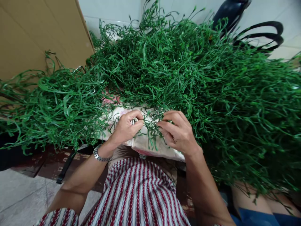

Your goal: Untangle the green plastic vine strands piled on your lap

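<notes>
"Where are the stems (151, 133)?"

"A few thin green ones dangle over the middle of the cloth (138, 142), between the two hands. The big heap (169, 62) lies beyond the cloth and spreads well to its right; a looser clump (63, 106) sits on its left edge and past it."

"And the left hand (129, 125)?"

"Over the left part of the cloth. Thumb and forefinger are bent into a ring, tips brought together on some stems."

"The right one?"

"The right hand (177, 131) is over the right part of the cloth, facing the other. Its fingers are curled, the tips close together beside the same stems. Whether they have hold of one, I cannot tell; the strands are too fine there."

"What is the cloth like?"

"Pale, with pink patches, in front of the person's striped shirt (141, 194). A watch (101, 153) is on the left wrist, just off the cloth's near left side."

"Anything farther out?"

"A box (44, 31) stands beyond the cloth to the left. A dark bottle (229, 15) is beyond it to the far right, with black straps (265, 34) near. Someone else's knees (251, 199) show right of the cloth, at the near side, partly under the heap."
</notes>
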Demonstrator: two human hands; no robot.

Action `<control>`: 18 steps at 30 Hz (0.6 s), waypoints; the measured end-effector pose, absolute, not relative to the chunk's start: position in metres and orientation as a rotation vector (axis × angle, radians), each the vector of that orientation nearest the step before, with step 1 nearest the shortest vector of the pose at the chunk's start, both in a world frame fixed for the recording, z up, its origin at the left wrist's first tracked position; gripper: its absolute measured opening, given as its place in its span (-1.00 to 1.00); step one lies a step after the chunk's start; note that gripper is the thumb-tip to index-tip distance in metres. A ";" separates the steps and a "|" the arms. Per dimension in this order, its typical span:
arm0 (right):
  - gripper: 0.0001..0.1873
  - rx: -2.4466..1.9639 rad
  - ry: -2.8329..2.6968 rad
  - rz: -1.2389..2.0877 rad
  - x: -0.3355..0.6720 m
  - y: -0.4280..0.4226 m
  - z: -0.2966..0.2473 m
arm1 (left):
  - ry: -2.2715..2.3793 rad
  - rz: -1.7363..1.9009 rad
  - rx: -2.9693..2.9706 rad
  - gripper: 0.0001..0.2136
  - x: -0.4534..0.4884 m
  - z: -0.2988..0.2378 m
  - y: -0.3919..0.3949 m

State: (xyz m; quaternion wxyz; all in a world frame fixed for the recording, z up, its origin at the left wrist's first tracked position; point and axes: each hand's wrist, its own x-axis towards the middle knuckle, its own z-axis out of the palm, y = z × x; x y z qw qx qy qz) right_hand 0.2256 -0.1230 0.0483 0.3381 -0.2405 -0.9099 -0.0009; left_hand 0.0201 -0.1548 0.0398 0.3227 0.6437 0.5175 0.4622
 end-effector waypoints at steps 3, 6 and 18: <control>-0.87 -0.619 -2.429 -0.051 0.221 -0.126 0.045 | 1.320 1.324 1.600 -0.91 0.025 0.038 -0.155; -0.84 -0.633 -2.510 -0.125 0.217 -0.129 0.043 | 1.316 1.369 1.575 -0.90 0.028 0.039 -0.154; -0.79 -0.759 -2.525 -0.292 0.225 -0.125 0.051 | 1.326 1.292 1.594 -0.92 0.003 0.043 -0.157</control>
